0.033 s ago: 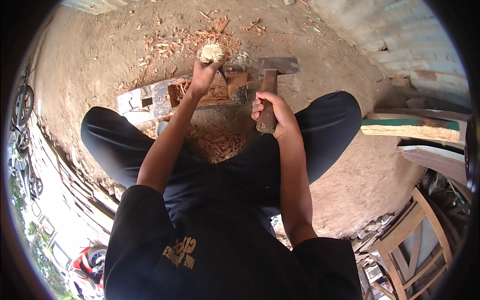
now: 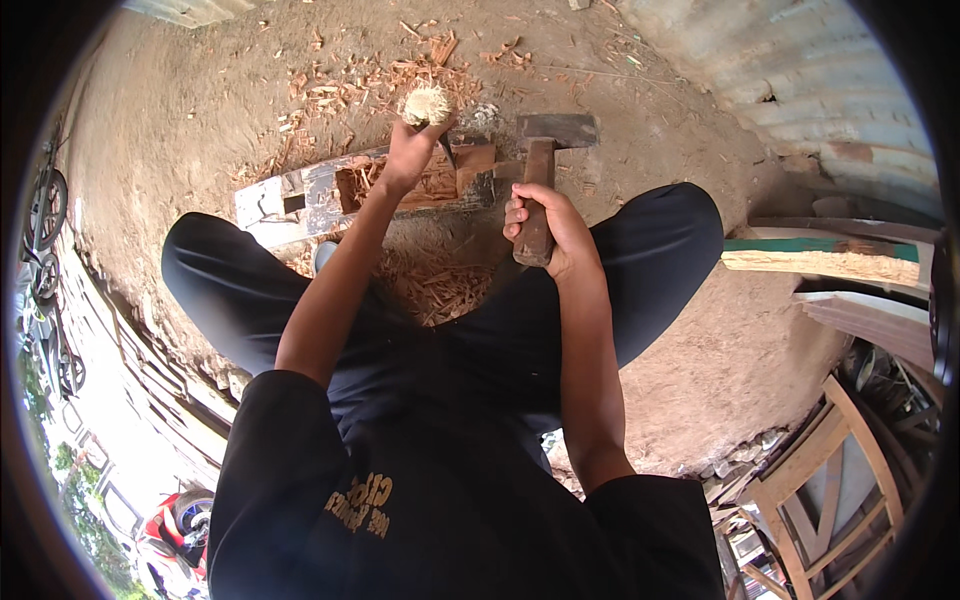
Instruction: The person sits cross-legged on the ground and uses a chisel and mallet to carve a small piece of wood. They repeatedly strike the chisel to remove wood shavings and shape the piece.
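My left hand [image 2: 407, 160] is closed round a chisel [image 2: 425, 104], whose pale, frayed handle end points up at me. The chisel's dark blade shows below my fingers, over a hollowed part of a wooden beam [image 2: 325, 205]. This beam lies across the ground in front of me, with a small dark slot near its left end and reddish chips in its longer recess. To the right, my right hand [image 2: 558, 228] grips the thick brown handle of a mallet [image 2: 538, 165]. The mallet's dark, blocky head is at the far end, beyond the beam's right part.
Wood shavings [image 2: 440, 285] lie between my bent legs, and more are scattered beyond the beam. Corrugated metal sheeting [image 2: 790, 70] stands at the far right. Planks [image 2: 820, 262] and a wooden frame [image 2: 835, 480] are on my right. Motorcycles [image 2: 180, 530] are visible at the left.
My left hand and the chisel have shifted very slightly, and more of the dark blade shows below the fingers. The right hand and the mallet look unmoved.
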A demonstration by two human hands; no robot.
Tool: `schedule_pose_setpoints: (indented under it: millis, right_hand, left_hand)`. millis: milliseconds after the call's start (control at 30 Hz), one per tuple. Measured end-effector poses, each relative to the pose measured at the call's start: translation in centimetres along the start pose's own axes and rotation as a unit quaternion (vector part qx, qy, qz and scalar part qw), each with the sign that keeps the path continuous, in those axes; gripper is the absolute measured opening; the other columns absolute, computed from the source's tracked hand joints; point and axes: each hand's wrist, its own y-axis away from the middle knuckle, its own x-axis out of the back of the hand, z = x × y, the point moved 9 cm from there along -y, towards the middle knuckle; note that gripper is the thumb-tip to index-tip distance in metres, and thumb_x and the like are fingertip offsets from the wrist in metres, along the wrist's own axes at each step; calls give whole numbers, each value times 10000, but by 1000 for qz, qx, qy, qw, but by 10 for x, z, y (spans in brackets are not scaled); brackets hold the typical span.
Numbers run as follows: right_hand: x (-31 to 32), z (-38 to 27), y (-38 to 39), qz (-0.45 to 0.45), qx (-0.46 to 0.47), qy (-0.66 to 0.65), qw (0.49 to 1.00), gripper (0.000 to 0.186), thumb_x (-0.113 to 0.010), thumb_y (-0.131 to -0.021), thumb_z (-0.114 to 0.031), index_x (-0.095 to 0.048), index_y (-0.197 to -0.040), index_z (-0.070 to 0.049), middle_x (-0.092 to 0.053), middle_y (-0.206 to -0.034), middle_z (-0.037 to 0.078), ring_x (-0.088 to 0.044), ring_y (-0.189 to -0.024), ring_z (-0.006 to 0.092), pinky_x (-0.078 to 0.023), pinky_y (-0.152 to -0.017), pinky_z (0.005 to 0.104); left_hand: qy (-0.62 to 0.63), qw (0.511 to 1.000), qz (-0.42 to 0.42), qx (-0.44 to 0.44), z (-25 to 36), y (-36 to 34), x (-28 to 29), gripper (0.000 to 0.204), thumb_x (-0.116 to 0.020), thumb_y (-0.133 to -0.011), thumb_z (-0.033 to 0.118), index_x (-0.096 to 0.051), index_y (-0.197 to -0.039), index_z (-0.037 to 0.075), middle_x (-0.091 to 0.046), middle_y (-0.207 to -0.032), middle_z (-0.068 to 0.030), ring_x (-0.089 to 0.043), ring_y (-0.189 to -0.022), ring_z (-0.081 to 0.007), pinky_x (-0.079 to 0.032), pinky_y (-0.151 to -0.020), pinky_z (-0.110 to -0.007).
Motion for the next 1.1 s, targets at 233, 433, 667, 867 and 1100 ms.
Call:
schedule_pose_setpoints:
  millis: [233,433,667,867,1100]
  right_hand:
    - [-1,-2,-6,7,3,18,1000,121,-560,-820,-109,-475,-757,-50,-465,-598,34,-469,-519,135,-412,-507,292]
    - [0,-2,-5,18,-4,8,1000,121,-562,-821,-112,-480,-758,-49,-463,-593,36,-470,-520,137,-411,-509,289]
    - [-1,-2,-6,11,-4,22,1000,136,-561,-821,-120,-474,-741,-54,-458,-583,37,-468,-524,142,-408,-509,285]
    - [-4,-2,-6,11,-1,38,999,150,-562,-822,-122,-469,-727,-51,-457,-581,40,-462,-517,144,-404,-511,288]
    - [-2,1,-6,9,-12,39,999,150,-555,-825,-119,-464,-725,-53,-453,-581,42,-458,-515,149,-402,-510,290]
  left_hand:
    - [-83,991,-4,-102,9,-9,-16,310,-732,-764,145,-599,-998,-8,-641,-949,-77,-581,-861,-150,-461,-770,-296]
    - [-19,998,41,-53,-11,-7,1,337,-735,-761,145,-591,-1011,-28,-639,-976,-91,-586,-864,-163,-476,-793,-295]
    - [-48,993,81,-69,-9,0,8,291,-695,-796,135,-591,-1015,-26,-640,-962,-90,-588,-853,-163,-477,-787,-294]
    - [-36,996,71,-48,-17,0,7,333,-693,-801,179,-581,-1053,-9,-638,-984,-82,-588,-866,-158,-472,-776,-291]
    - [-96,988,13,-119,-11,10,-18,325,-694,-794,182,-580,-1039,3,-631,-985,-74,-591,-881,-143,-479,-735,-283]
